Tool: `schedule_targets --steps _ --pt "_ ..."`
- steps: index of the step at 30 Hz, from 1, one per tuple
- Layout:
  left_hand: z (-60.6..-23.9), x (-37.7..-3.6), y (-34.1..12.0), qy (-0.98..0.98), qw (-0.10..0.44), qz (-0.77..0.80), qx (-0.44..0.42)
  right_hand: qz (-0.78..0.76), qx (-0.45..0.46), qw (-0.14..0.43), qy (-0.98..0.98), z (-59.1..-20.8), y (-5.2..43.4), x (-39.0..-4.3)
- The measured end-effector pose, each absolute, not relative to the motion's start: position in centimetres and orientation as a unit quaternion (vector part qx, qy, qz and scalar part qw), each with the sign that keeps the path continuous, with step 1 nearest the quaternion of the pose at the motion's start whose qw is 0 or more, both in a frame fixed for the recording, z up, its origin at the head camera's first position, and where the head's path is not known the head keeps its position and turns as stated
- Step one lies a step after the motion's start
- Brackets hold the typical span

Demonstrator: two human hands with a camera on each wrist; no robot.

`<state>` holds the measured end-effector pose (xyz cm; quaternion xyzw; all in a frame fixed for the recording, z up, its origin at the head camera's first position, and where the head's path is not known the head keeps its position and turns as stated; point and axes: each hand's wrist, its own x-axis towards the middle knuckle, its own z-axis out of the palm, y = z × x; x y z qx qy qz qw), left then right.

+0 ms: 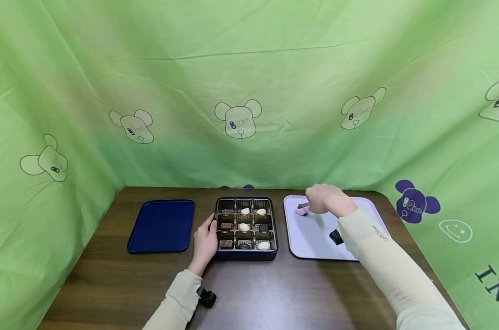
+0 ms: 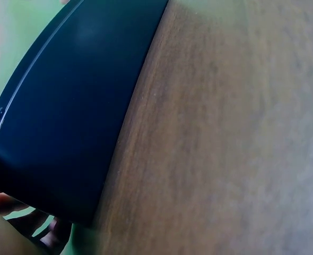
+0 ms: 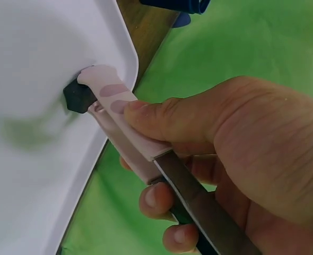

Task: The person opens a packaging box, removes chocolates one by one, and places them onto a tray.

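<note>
Right hand (image 1: 326, 200) reaches over the far left corner of the lilac tray (image 1: 315, 243), its fingers curled round a pair of tongs (image 3: 130, 138) with pink paw-shaped tips. The right wrist view shows the thumb pressing the upper arm of the tongs while the other fingers wrap the lower one, so the tips are squeezed together on a small dark chocolate (image 3: 78, 96). That piece sits low against the tray's raised rim, touching or almost touching the tray floor; which of the two cannot be told. Using tongs keeps bare fingers off the chocolate, and the pinch near the tips gives fine control over so small a thing.

Left hand (image 1: 205, 241) lies on the counter (image 1: 249, 293) with relaxed fingers against the left side of the chocolate box (image 1: 246, 254), holding nothing. It seems placed there to steady the box so it does not slide. The left wrist view shows only the box's dark blue wall close up, beside wood grain.

Inside the box, a brown insert divides it into small compartments; several hold white or dark pieces, and a few look empty. The box stands between the two trays, near each, which keeps reaches short on either side. A dark blue tray (image 1: 161, 226) lies to the left of the box, and green cloth printed with cartoon bears hangs behind and beside the counter.
</note>
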<state>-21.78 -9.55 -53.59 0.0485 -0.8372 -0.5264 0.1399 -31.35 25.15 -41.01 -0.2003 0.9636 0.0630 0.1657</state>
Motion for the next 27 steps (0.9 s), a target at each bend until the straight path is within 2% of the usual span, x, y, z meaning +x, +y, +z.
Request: schedule_targets --steps 18,27 --pt "-53.6 -21.7 -9.6 -0.839 0.135 -0.524 0.051 0.085 -0.181 0.18 0.963 -40.7 24.7 -31.4" --pt "-53.5 -21.7 -9.5 -0.838 0.136 -0.526 0.051 0.086 -0.191 0.158 0.965 -39.7 24.3 -31.2"
